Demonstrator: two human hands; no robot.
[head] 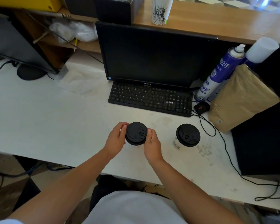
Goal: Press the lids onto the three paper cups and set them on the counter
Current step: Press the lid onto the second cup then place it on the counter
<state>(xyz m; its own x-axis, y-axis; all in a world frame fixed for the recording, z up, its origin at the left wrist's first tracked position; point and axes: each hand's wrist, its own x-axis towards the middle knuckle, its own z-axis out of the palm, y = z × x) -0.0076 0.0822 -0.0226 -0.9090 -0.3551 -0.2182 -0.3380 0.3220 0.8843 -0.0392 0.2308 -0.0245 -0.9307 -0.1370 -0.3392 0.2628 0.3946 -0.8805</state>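
A paper cup with a black lid (136, 133) stands on the white desk (55, 120), just in front of the keyboard. My left hand (116, 139) and my right hand (152, 143) clasp it from both sides, fingers on the lid's rim; the cup's body is mostly hidden beneath the lid. A second white paper cup with a black lid (187, 135) stands to the right, untouched. A third white cup (162, 10), printed with a statue drawing, stands on the raised wooden counter (217, 23) at the back; its top is out of frame.
A black keyboard (150, 99) and monitor (152, 55) sit behind the cups. At the right are a mouse (201, 107) with its cable, blue spray cans (220, 73), a brown paper bag (242, 97) and a black box (262, 139). A second monitor (14, 42) stands at left.
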